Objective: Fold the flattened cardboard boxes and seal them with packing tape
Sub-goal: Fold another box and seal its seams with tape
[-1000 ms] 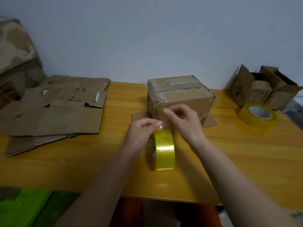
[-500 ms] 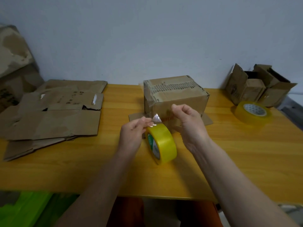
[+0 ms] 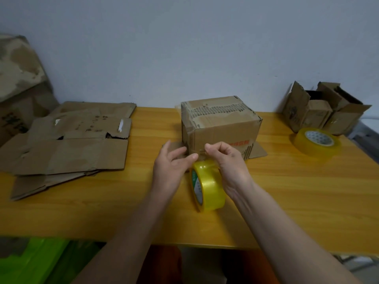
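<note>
A folded cardboard box [image 3: 221, 124] stands mid-table, its top seam rough and its bottom flaps splayed on the wood. Just in front of it a yellow roll of packing tape [image 3: 208, 187] stands on edge on the table [image 3: 307, 191]. My right hand [image 3: 227, 160] has curled fingers and pinches the clear loose tape end above the roll, close to the box's front face. My left hand [image 3: 172, 167] is left of the roll with its fingers stretched out, and its fingertips touch the tape end.
Flattened cardboard boxes [image 3: 67, 148] are stacked at the left. A second tape roll [image 3: 316, 141] lies flat at the right, with small open boxes [image 3: 324, 107] behind it. A large worn carton [image 3: 18, 78] leans at far left. Green material [image 3: 41, 261] lies below the table's front edge.
My left hand has let go of the lifted tape end and straightened its fingers. My right hand has moved in and taken the tape end. The roll still stands on edge.
</note>
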### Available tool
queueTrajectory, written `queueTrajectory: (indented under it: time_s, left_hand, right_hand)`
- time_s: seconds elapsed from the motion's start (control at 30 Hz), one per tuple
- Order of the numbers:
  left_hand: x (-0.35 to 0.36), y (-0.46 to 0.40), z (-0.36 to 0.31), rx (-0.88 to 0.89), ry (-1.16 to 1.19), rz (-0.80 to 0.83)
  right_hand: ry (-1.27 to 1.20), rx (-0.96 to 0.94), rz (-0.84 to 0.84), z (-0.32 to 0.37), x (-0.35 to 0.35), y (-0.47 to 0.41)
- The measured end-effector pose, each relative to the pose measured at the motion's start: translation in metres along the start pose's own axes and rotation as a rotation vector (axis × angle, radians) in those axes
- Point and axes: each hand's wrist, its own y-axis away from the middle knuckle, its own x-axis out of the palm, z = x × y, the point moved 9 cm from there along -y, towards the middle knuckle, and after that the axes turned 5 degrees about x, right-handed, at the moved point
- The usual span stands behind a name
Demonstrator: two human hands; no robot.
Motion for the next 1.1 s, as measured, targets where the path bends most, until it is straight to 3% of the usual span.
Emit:
queueTrajectory:
  time_s: [0.1, 0.27, 0.47, 0.63, 0.87, 1.0, 1.1]
  left_hand:
    - [0.008, 0.007, -0.01, 0.093, -0.036, 0.06]
    - [0.0, 0.01, -0.019, 0.225, -0.098, -0.057]
    - [0.004, 0.015, -0.037, 0.409, -0.23, -0.043]
    - [0.018, 0.014, -0.036, 0.408, -0.315, 0.06]
    - [0.017, 0.012, -0.043, 0.479, -0.384, -0.002]
    - [0.019, 0.016, -0.054, 0.648, -0.626, -0.091]
    - [0.015, 0.014, -0.051, 0.598, -0.693, -0.18]
  right_hand:
    - [-0.016, -0.026, 0.0, 0.003, -0.002, 0.002]
    - [-0.059, -0.021, -0.018, 0.001, -0.004, 0.003]
    - [-0.051, -0.064, -0.043, 0.006, -0.01, 0.004]
    - [-0.071, -0.072, -0.049, 0.006, -0.009, 0.006]
    - [-0.045, -0.102, -0.046, 0.008, -0.01, 0.009]
    - [0.171, -0.17, -0.044, 0.014, -0.011, 0.012]
    - [0.519, -0.217, -0.051, 0.02, -0.01, 0.014]
